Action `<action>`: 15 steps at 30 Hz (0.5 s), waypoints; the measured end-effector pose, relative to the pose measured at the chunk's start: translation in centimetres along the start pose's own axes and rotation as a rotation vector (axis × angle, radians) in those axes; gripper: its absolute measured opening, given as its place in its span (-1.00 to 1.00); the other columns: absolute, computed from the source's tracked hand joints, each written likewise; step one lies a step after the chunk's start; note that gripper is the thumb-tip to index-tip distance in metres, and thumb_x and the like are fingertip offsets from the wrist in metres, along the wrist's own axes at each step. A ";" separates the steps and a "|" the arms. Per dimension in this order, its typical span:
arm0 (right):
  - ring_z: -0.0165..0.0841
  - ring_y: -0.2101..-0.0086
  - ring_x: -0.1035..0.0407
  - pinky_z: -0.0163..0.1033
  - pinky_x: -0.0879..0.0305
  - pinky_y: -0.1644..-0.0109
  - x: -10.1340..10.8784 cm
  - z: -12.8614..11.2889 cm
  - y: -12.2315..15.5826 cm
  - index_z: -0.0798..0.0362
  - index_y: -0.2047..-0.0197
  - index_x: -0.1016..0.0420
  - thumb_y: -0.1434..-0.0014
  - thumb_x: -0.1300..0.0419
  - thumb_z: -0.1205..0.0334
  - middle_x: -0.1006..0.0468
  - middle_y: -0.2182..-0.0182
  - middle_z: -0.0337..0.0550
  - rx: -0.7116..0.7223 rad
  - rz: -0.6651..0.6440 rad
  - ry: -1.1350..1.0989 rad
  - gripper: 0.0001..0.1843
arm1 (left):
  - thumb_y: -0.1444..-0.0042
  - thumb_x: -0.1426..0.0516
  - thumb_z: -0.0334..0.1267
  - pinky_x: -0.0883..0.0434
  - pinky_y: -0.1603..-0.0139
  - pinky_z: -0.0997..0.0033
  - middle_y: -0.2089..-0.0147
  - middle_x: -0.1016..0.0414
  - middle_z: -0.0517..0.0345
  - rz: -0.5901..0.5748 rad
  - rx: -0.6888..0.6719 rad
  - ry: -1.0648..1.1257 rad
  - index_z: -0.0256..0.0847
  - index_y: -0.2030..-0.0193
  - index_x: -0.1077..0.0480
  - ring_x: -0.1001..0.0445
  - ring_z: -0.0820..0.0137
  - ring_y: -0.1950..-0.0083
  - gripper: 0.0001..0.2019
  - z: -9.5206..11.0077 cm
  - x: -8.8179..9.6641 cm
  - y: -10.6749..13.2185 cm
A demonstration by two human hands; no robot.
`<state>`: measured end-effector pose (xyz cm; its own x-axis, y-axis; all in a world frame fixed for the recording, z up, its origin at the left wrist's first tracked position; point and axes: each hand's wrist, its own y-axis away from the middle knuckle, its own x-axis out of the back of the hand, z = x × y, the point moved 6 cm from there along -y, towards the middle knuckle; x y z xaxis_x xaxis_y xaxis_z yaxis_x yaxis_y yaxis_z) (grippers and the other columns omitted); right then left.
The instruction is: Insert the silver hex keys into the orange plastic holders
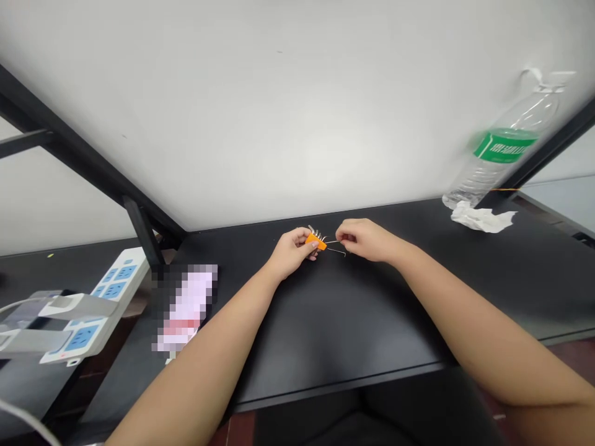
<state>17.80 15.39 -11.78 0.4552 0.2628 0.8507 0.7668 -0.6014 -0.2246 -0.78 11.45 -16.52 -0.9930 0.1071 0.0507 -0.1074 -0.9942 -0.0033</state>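
Observation:
My left hand is closed around an orange hex key holder just above the black desktop. Several metal hex keys fan out from its upper side. Two thin keys stick out to the right, and the lower one, a thin hex key, ends in a short bent tip. To the right, my right hand is closed in a pinch at the end of the upper thin hex key. That key still reaches back to the holder. My fingers partly hide both the holder and the pinched end.
A large plastic bottle with a green label leans at the back right, with crumpled tissue at its base. On the left lie a pixelated pinkish item and a white power strip with plugs. A pale wall borders the black desk.

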 end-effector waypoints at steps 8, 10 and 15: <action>-0.40 0.26 -0.37 -0.31 -0.26 0.13 0.0 -0.9 0.1 0.09 0.19 -0.57 -0.33 -0.05 0.42 -0.50 0.21 -0.10 0.099 0.040 0.001 -0.75 | 0.00 -0.39 0.05 -0.56 0.28 0.38 0.24 -0.59 0.00 -0.022 0.010 -0.050 -0.30 0.20 -0.46 -0.52 0.42 0.34 -0.55 0.0 0.0 0.0; -0.38 0.25 -0.38 -0.29 -0.27 0.11 0.1 -1.1 0.2 0.10 0.17 -0.57 -0.36 -0.03 0.40 -0.50 0.20 -0.08 0.103 0.050 0.013 -0.74 | -0.01 -0.38 0.05 -0.55 0.30 0.38 0.25 -0.59 0.00 -0.028 0.006 -0.056 -0.30 0.21 -0.47 -0.51 0.43 0.36 -0.56 0.0 -0.1 0.0; -0.38 0.24 -0.37 -0.28 -0.27 0.10 0.6 -1.4 0.4 0.10 0.18 -0.56 -0.37 -0.03 0.39 -0.50 0.21 -0.07 0.113 0.062 0.025 -0.74 | 0.01 -0.39 0.08 -0.56 0.29 0.37 0.24 -0.59 0.00 -0.012 0.013 -0.019 -0.29 0.20 -0.45 -0.52 0.42 0.34 -0.53 0.1 0.0 0.1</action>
<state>17.75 14.32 -10.67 0.4927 0.2084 0.8449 0.7843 -0.5269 -0.3274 -0.83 11.35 -16.43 -0.9904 0.1188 0.0701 -0.1184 -0.9929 0.0100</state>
